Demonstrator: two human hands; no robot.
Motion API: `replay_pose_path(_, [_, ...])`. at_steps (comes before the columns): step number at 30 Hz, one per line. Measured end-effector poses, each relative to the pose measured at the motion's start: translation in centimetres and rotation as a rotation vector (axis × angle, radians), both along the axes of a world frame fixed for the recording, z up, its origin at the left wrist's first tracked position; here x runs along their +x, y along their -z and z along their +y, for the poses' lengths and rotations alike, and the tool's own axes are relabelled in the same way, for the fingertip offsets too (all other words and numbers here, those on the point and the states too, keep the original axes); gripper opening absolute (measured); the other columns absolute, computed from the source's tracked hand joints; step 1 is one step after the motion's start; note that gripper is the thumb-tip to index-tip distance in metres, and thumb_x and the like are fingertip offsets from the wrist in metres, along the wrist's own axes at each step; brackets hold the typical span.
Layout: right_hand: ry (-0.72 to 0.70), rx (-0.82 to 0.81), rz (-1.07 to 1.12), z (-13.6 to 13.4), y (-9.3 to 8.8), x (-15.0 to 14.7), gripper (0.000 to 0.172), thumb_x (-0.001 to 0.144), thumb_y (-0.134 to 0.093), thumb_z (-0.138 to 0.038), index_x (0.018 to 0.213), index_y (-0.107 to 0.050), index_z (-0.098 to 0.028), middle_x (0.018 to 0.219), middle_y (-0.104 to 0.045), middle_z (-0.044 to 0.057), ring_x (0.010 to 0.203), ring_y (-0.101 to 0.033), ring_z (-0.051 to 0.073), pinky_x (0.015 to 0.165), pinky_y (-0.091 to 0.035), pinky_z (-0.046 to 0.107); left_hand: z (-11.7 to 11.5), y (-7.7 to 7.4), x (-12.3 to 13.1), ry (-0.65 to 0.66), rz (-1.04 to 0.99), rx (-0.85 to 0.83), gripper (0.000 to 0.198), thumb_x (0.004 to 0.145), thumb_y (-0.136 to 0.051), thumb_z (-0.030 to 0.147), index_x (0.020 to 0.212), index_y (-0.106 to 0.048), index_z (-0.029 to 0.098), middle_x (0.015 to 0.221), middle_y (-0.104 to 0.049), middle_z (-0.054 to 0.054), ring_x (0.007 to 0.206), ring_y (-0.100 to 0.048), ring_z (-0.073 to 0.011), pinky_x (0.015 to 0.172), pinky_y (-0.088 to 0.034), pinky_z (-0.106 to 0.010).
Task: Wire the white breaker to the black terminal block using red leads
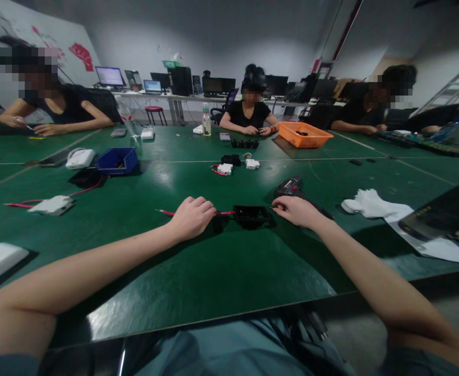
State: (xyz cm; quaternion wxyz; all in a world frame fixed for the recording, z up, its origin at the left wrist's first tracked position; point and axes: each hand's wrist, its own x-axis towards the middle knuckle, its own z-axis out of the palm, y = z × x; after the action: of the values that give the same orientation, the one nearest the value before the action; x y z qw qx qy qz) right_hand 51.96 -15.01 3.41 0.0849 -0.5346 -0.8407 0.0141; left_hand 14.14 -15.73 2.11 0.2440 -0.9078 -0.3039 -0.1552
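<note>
A small open black plastic case [251, 220] lies on the green table in front of me, with a red wire [224, 213] running out of its left side. My left hand [193, 218] is closed around this wire; the bare tip pokes out beyond my hand on the left. At the case's right end, my right hand [295, 210] is in a pinch, and a tiny piece at the fingertips is too small to name. Just behind the right hand lies a black cordless screwdriver [290, 186], partly covered by that hand.
Farther across the table [166, 277] are white connector blocks [225, 169], a blue bin [117, 161] and an orange basket [305, 137]. On the left lies a white block with red wires [53, 205]. White gloves [370, 202] lie to the right. Several people sit around the table.
</note>
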Motion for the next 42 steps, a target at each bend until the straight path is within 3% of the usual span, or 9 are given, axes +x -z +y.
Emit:
replay_pose_path(7, [0.054, 0.009, 0.047, 0.1, 0.4, -0.5, 0.011, 0.088, -0.058, -0.027, 0.095, -0.064, -0.021, 0.087, -0.071, 0.004, 0.073, -0.063, 0.018, 0.068, -0.044, 0.028, 0.1, 0.1, -0.1, 0.009, 0.002, 0.003, 0.025, 0.101, -0.044, 0.028, 0.100, -0.068, 0.018, 0.097, -0.068, -0.008, 0.089, -0.057, -0.0217, 0.066, -0.034, -0.036])
replay_pose_path(22, [0.060, 0.006, 0.143, -0.1, 0.7, -1.4, 0.016, 0.088, -0.057, -0.034, 0.087, -0.064, -0.020, 0.075, -0.067, 0.002, 0.066, -0.060, 0.017, 0.062, -0.042, 0.026, 0.3, 0.3, -0.2, 0.027, -0.034, 0.004, 0.023, 0.100, -0.045, 0.026, 0.099, -0.067, 0.017, 0.095, -0.067, -0.009, 0.088, -0.057, -0.0216, 0.066, -0.033, -0.035])
replay_pose_path(25, [0.055, 0.026, 0.206, -0.3, -0.6, -2.2, 0.018, 0.088, -0.057, -0.036, 0.085, -0.063, -0.019, 0.073, -0.066, 0.002, 0.063, -0.059, 0.017, 0.062, -0.043, 0.028, 0.4, 0.5, -0.3, 0.019, -0.048, -0.008, 0.025, 0.100, -0.044, 0.027, 0.096, -0.066, 0.017, 0.091, -0.067, -0.009, 0.087, -0.056, -0.0220, 0.065, -0.032, -0.035])
replay_pose_path(28, [0.004, 0.020, 0.229, -0.6, -3.0, -3.9, 0.021, 0.089, -0.055, -0.038, 0.086, -0.063, -0.019, 0.073, -0.066, 0.003, 0.061, -0.057, 0.016, 0.061, -0.043, 0.028, 0.4, 0.6, -0.4, 0.018, -0.057, -0.016, 0.026, 0.101, -0.043, 0.027, 0.092, -0.065, 0.017, 0.088, -0.066, -0.009, 0.087, -0.056, -0.0222, 0.065, -0.032, -0.035])
replay_pose_path(34, [-0.238, -0.115, -0.002, -0.9, -7.7, -9.1, 0.014, 0.089, -0.058, -0.032, 0.092, -0.065, -0.020, 0.080, -0.068, 0.003, 0.068, -0.059, 0.016, 0.063, -0.040, 0.026, 0.4, 0.6, -0.6, 0.021, -0.057, -0.015, 0.017, 0.096, -0.049, 0.023, 0.092, -0.064, 0.017, 0.090, -0.065, -0.009, 0.087, -0.055, -0.0233, 0.064, -0.032, -0.037])
replay_pose_path(42, [-0.356, -0.054, -0.419, -0.4, -8.7, -13.4, 0.014, 0.093, -0.055, -0.030, 0.095, -0.066, -0.021, 0.093, -0.073, 0.006, 0.078, -0.065, 0.019, 0.060, -0.036, 0.028, 0.4, 0.6, -0.7, 0.043, -0.087, -0.032, 0.013, 0.094, -0.052, 0.022, 0.092, -0.064, 0.016, 0.089, -0.064, -0.010, 0.086, -0.054, -0.0239, 0.064, -0.030, -0.036])
